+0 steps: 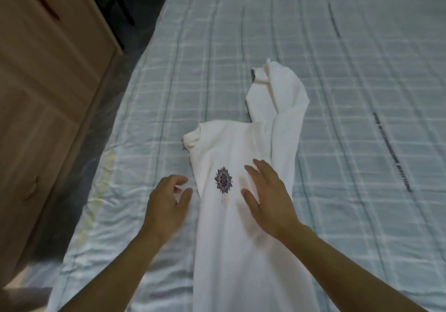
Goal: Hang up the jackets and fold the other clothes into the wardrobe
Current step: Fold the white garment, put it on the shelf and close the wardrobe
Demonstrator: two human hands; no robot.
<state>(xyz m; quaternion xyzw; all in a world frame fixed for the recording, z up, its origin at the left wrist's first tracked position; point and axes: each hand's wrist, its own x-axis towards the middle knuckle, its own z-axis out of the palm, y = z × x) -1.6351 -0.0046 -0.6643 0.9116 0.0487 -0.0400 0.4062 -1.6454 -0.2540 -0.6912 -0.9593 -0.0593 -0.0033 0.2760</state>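
A white garment (231, 251) with a small dark star-shaped print lies lengthwise on the bed, folded narrow, one sleeve bent upward at the far right. My right hand (265, 198) is over the garment just right of the print, fingers spread and straight. My left hand (166, 203) hovers at the garment's left edge, fingers loosely curled, holding nothing that I can see.
The bed (350, 94) has a pale blue checked cover with room on the right and far side. A light wooden wardrobe (48, 82) stands to the left, close to the bed's edge, with a narrow dark gap of floor between.
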